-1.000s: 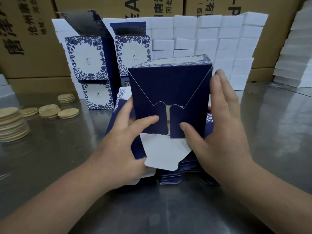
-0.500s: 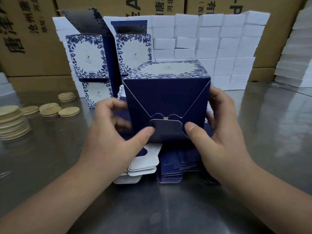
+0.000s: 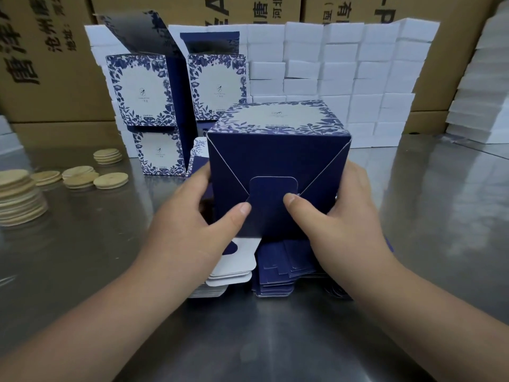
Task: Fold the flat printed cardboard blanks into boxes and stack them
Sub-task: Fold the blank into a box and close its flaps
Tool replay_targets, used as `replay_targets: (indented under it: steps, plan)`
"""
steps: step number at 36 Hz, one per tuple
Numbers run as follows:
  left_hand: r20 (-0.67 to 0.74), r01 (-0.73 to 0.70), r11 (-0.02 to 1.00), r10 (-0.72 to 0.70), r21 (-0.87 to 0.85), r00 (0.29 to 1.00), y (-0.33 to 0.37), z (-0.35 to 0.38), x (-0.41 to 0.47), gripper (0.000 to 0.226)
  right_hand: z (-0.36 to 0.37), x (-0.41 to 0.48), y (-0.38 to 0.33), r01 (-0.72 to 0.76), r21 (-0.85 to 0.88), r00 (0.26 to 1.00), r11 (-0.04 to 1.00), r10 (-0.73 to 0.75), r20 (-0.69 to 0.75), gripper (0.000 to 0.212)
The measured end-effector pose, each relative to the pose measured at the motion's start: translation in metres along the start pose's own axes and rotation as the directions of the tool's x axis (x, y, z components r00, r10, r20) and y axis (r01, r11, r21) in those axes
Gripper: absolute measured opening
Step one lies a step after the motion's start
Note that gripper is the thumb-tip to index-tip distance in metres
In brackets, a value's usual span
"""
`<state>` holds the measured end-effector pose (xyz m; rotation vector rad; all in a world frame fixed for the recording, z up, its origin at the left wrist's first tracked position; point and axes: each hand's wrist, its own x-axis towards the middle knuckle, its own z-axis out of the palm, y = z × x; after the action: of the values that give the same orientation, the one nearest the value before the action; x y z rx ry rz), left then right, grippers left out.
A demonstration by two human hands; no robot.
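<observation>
A navy box (image 3: 278, 158) with a blue-and-white floral panel on top lies on its side, its folded bottom facing me. My left hand (image 3: 192, 219) grips its left side and my right hand (image 3: 344, 216) grips its right side. Both thumbs press the rounded bottom tab (image 3: 272, 194) in the centre. Under the box lies a pile of flat blanks (image 3: 278, 274), navy on one side and white on the other. Finished floral boxes (image 3: 143, 89) stand stacked at the back left, two of them with lids open.
Piles of round beige discs (image 3: 16, 199) lie on the steel table (image 3: 413, 244) at the left. A wall of white blocks (image 3: 344, 64) stands behind, with more white stacks (image 3: 484, 92) at the right. Brown cartons (image 3: 49, 51) line the back.
The bottom tab, hanging open below the box a second ago, has been folded up and tucked in over the side flaps. The box has tipped so its floral panel shows more.
</observation>
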<state>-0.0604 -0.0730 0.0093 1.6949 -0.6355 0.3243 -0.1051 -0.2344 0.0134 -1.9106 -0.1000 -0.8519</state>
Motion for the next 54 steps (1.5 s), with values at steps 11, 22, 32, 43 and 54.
replay_targets:
  steps: [11, 22, 32, 43, 54]
  plan:
    - [-0.142, 0.087, 0.996, -0.086, -0.003, 0.986, -0.004, 0.006, 0.000, 0.057, 0.009, -0.004, 0.004, -0.040, 0.200, 0.999, 0.979, 0.043, -0.011, 0.050]
    - [-0.163, 0.081, 0.997, -0.082, -0.013, 0.983, -0.002, 0.009, -0.001, 0.044, 0.014, -0.003, 0.008, -0.108, 0.285, 0.986, 0.952, 0.138, -0.089, 0.036]
    - [-0.189, 0.074, 0.997, -0.074, -0.009, 0.979, 0.001, 0.011, -0.002, 0.048, 0.016, -0.002, 0.009, -0.106, 0.298, 0.982, 0.949, 0.146, -0.117, 0.037]
    - [-0.210, 0.076, 0.997, -0.076, -0.012, 0.975, -0.001, 0.013, -0.003, 0.037, 0.018, -0.002, 0.013, -0.122, 0.292, 0.972, 0.949, 0.174, -0.158, 0.042]
    - [-0.213, 0.067, 0.997, -0.058, 0.033, 0.975, -0.001, 0.013, -0.003, 0.035, 0.019, -0.002, 0.016, -0.126, 0.309, 0.967, 0.943, 0.187, -0.175, 0.039]
